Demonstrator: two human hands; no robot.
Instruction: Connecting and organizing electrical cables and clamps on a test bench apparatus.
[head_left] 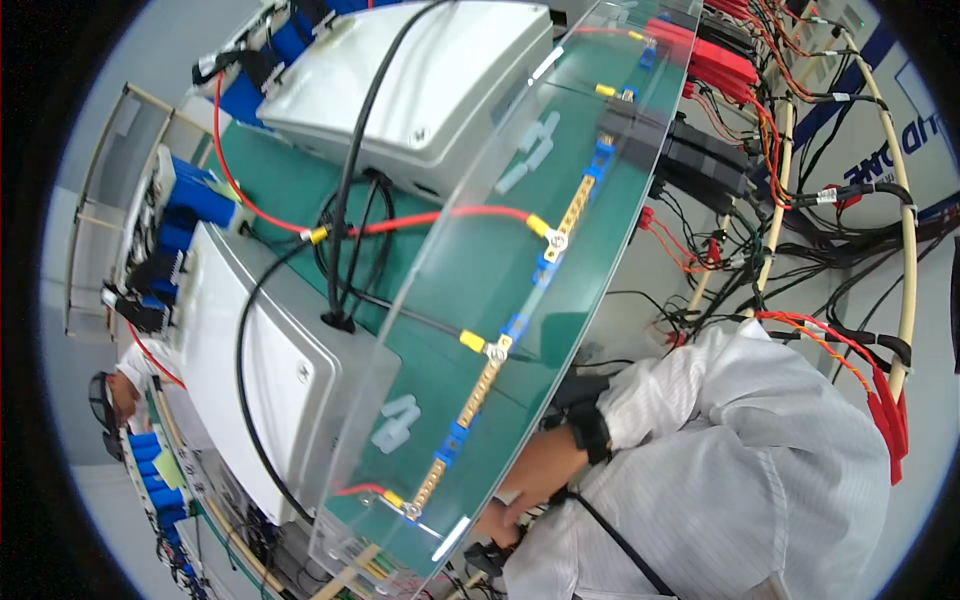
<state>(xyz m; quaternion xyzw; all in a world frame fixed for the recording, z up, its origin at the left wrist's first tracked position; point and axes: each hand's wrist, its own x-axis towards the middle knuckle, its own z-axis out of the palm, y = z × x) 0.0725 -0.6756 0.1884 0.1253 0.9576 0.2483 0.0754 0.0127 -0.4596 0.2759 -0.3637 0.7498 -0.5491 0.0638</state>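
Observation:
Both my hands are close together beside the near edge of the clear plastic sheet (pixel 590 330). My right hand (pixel 535 468), with a black band (pixel 590 436) at its wrist, reaches down toward my left hand (pixel 497 522) and seems to touch it. Their fingers are small and partly hidden, so I cannot see whether they hold anything. A black strap (pixel 620 540) runs from beside them across my white sleeve. Nearest on the bench are perforated brass bars (pixel 480 392) on blue holders, with a red cable (pixel 490 211) and a black cable (pixel 430 322) bolted on through yellow-sleeved lugs.
Two white-lidded grey boxes (pixel 250 370) (pixel 410 85) stand on the green bench top (pixel 265 180). Pale plastic pieces (pixel 397 424) lie near the bars. Bundled wires and red clips (pixel 885 425) hang from cream pipes (pixel 905 260) at right. Another person (pixel 130 385) is at far left.

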